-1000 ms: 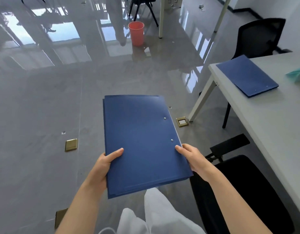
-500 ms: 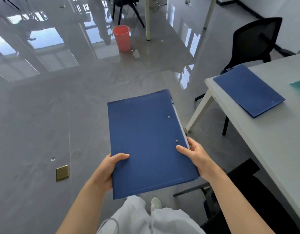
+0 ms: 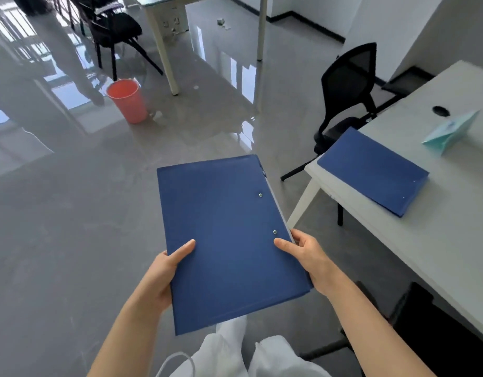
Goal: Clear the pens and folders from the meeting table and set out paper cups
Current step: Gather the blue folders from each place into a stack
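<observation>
We've got the blue folder (image 3: 229, 238) held flat over the floor, left hand (image 3: 164, 270) and right hand (image 3: 308, 257) each gripping a near edge, thumbs on top. Another folder (image 3: 373, 170) lies on the meeting table (image 3: 438, 240), right.

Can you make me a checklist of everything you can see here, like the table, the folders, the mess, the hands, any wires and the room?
Surface: white table, at the right.
Job's things: held blue folder, over the floor; second blue folder flat on the table corner. No pens or paper cups seen.
Clutter: teal folded card standing on the table.
Hands: left hand and right hand grip the held folder's sides, thumbs on top.
Cables: nothing seen.
Surroundings: glossy grey floor, red bucket, black chair at the table's end.
</observation>
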A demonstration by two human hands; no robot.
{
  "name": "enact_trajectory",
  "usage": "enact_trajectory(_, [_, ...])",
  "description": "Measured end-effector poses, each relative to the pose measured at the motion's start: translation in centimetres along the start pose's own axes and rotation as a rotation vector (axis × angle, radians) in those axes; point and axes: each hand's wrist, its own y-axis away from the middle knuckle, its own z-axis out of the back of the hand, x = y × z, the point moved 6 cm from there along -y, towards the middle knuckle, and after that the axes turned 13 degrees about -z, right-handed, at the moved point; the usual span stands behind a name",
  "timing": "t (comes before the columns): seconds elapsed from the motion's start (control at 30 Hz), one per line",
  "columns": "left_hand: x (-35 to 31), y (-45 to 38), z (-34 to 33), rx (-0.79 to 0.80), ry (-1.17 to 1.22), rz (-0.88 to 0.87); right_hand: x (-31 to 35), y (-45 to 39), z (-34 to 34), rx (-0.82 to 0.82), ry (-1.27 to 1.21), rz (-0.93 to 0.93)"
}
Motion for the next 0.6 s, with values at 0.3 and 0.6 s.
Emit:
enact_trajectory(0.3, [-7.8,-12.7,-3.8,0.097,-0.099,0.001,5.9,-7.7,3.5,-0.241,-0.172,-0.091])
enact_trajectory(0.6, [-15.5,-25.1,-12.4,0.137,-0.158,-0.026,12.1,-16.3,12.4,-0.435,-0.312,-0.267])
